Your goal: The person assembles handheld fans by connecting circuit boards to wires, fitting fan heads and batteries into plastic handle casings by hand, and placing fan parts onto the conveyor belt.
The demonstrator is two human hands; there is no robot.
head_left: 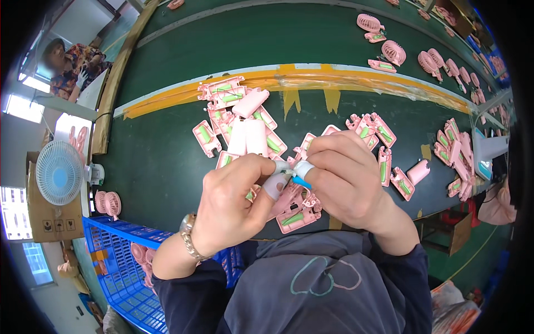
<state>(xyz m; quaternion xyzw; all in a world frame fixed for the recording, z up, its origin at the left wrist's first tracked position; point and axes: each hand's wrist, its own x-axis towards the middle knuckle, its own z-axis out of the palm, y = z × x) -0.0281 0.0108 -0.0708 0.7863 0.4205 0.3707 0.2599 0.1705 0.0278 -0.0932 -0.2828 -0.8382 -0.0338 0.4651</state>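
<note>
My left hand [236,197] and my right hand [347,178] meet over the front middle of the bench, both closed in a pinch. White covers wrap several fingertips. Between the fingertips is a small part, mostly hidden; a bright blue piece [301,182] shows just below them. Under the hands lies a pink plastic housing [298,218] with a green cylinder inside. Beyond the left hand is a heap of similar pink housings [231,99], some with their smooth pale backs [255,136] up. More housings [384,129] lie beyond the right hand.
Yellow tape [378,80] runs along the bench's raised strip. Behind it, pink fan heads [394,52] lie on the green belt [267,39]. A blue crate [125,289] holds fan parts at left, near a white fan [59,173]. Another person [78,69] is at far left.
</note>
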